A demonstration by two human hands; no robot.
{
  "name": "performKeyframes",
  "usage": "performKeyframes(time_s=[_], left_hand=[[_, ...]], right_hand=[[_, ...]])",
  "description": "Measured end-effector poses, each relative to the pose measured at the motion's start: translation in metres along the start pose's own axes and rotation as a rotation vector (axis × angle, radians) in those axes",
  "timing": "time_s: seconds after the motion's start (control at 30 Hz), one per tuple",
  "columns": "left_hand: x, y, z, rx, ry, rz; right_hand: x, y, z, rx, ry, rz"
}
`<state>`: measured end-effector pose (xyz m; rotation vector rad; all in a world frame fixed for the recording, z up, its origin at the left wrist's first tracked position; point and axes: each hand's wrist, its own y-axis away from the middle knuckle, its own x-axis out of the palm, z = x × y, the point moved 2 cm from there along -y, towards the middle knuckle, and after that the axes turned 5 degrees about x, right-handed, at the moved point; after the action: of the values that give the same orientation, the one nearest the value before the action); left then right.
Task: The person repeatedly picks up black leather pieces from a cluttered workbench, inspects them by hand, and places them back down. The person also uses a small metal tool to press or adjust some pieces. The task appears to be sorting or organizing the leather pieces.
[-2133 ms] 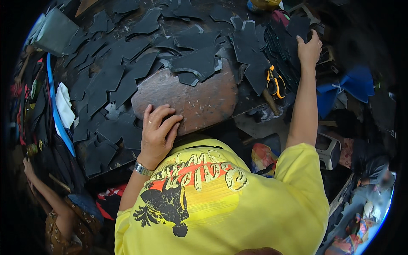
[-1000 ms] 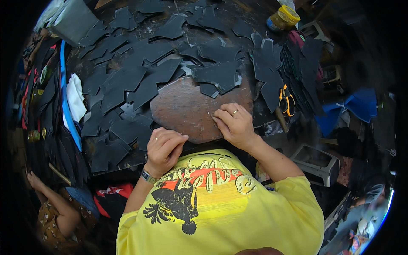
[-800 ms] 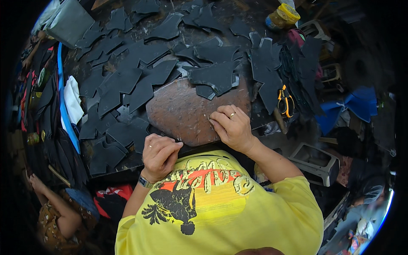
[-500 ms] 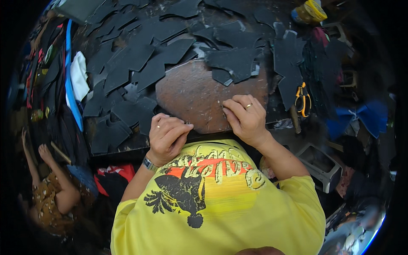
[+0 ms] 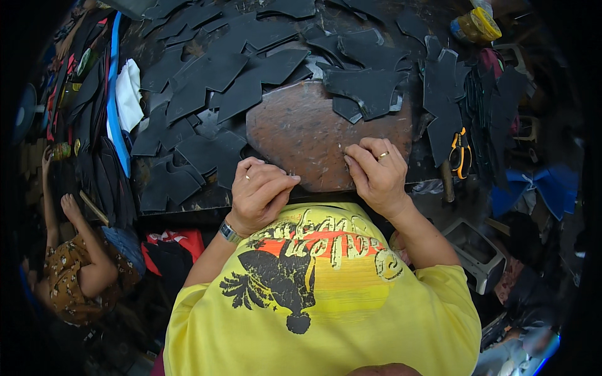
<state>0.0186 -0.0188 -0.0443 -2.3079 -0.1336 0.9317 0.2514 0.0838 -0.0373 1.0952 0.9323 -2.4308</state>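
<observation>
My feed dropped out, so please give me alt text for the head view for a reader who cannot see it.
A person in a yellow shirt rests the left hand and right hand on the near edge of a worn brown board. Black cut pieces cover the worktable around it, and yellow-handled pliers lie to the right. Another person sits at lower left.

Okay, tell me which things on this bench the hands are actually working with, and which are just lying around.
In hand:
- left hand and right hand, fingers curled, resting on the worn brown oval work board

Lying about:
- black cut sheet pieces scattered over the bench
- orange-handled pliers
- white cloth
- yellow tub
- blue strip
</observation>
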Motion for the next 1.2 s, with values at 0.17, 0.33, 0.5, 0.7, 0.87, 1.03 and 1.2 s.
performKeyframes(time_s=[0.17,0.33,0.5,0.7,0.87,1.03,1.2], left_hand=[[-0.0001,0.0011,0.0014,-0.013,0.018,-0.008],[-0.0016,0.0012,0.0017,-0.022,0.073,-0.007],[-0.0011,0.0019,0.0037,-0.02,0.133,-0.025],[-0.0004,0.0024,0.004,-0.023,0.145,-0.028],[-0.0003,0.0014,0.0047,-0.008,0.153,-0.033],[-0.0006,0.0027,0.0055,-0.005,0.176,-0.036],[-0.0005,0.0048,0.006,0.006,0.169,-0.064]], right_hand=[[0.0015,-0.0002,0.0004,-0.001,0.011,-0.014],[0.0022,-0.0003,0.0017,-0.002,0.036,-0.008],[0.0033,-0.0006,0.0015,-0.003,0.028,-0.024],[0.0029,-0.0004,0.0012,-0.001,0.036,-0.011],[0.0021,-0.0014,0.0028,-0.002,0.045,-0.003],[0.0016,-0.0016,0.0034,0.007,0.048,0.002],[0.0026,-0.003,0.0035,0.004,0.033,0.008]])
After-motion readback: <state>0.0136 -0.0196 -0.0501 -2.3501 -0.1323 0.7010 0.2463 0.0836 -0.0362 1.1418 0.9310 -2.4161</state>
